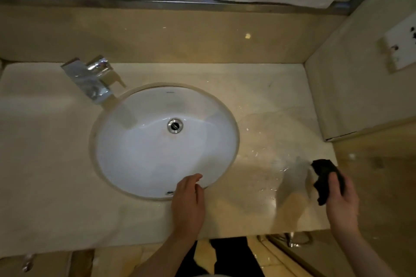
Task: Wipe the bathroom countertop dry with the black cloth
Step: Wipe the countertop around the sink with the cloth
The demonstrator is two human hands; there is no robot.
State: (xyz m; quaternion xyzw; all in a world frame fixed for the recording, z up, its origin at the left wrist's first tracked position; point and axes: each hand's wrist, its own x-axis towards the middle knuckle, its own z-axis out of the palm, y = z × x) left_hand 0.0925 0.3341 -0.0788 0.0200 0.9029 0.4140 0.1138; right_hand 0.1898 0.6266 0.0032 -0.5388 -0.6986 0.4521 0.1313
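A beige marble countertop [265, 101] runs across the head view with a white oval sink [164, 141] set into it. Water drops glisten on the counter to the right of the sink, around the front right corner. My right hand [342, 200] grips a crumpled black cloth [325, 177] just above that wet corner, near the counter's right edge. My left hand [188, 202] rests on the counter at the sink's front rim, its fingers loosely bent and holding nothing.
A chrome faucet [92, 81] stands at the sink's back left. A side wall with a white outlet plate [400, 49] closes off the right. A metal ledge and white sheeting run along the back. The counter's front edge lies just below my hands.
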